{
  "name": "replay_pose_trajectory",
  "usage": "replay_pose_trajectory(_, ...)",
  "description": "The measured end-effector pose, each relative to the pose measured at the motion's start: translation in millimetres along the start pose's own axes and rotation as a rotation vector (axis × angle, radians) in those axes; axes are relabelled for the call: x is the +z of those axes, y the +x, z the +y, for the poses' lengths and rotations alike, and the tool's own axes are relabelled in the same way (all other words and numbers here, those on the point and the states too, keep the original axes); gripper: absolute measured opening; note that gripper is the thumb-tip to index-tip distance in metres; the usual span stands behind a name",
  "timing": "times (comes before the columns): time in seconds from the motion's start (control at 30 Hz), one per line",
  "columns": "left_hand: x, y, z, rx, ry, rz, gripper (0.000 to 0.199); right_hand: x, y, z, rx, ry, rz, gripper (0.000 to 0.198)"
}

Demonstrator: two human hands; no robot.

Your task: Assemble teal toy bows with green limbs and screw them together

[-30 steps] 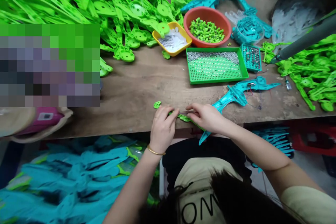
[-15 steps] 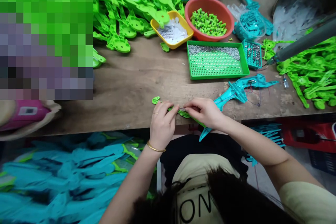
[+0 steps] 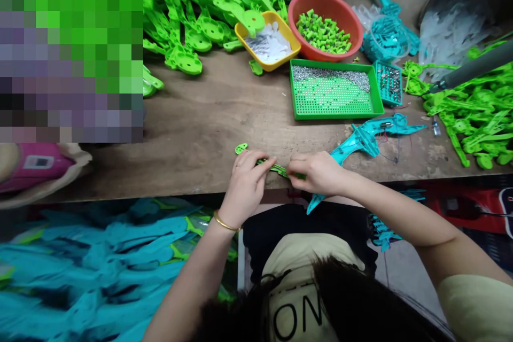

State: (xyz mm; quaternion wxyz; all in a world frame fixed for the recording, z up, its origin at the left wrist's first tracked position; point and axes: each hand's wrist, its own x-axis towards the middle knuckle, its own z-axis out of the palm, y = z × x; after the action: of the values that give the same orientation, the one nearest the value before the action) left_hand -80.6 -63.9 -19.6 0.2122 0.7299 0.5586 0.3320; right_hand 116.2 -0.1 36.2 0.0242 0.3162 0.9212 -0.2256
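A thin green plastic part [image 3: 279, 170] lies near the front edge of the table, its rounded end pointing to the far left. My left hand [image 3: 249, 173] is closed over its middle, thumb and fingers pressing it. At its near right end my right hand [image 3: 315, 172] is closed too, the fingertips curled on the part; any wire in them is hidden. Right beside and partly under my right forearm lies a turquoise plastic shell [image 3: 366, 139], with a small metal piece and thin red and dark wires on it.
Beyond my hands stand a green tray [image 3: 336, 109] of small screws, a turquoise basket [image 3: 388, 83], a yellow tray [image 3: 296, 53] and a red bowl [image 3: 294, 16] of green pieces. Green parts [image 3: 481, 117] are heaped right; a grey screwdriver [image 3: 473, 69] hangs there. Turquoise parts [image 3: 112, 262] fill the lower left.
My right hand's fingers have curled in further at the right end of the green part, and the dark wire seen at the fingertips is now hidden. My left hand keeps its hold.
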Motion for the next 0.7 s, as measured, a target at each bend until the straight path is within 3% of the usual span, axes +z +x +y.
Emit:
replay_pose_trajectory(0.23,-2.8,0.8,1.5,-0.017,-0.046,0.003,0.027,-7.4,4.1,-0.1,0.036,-0.043,-0.062,0.017)
replay_pose_trajectory(0.47,8.4,4.2,6.5,-0.087,0.019,0.147,0.016,-7.1,1.7,0.0,0.033,-0.080,-0.070,0.014)
replay_pose_trajectory(0.7,9.5,4.2,8.7,-0.089,0.066,0.164,0.016,-5.9,1.1,2.5,-0.153,-0.179,0.085,0.040)
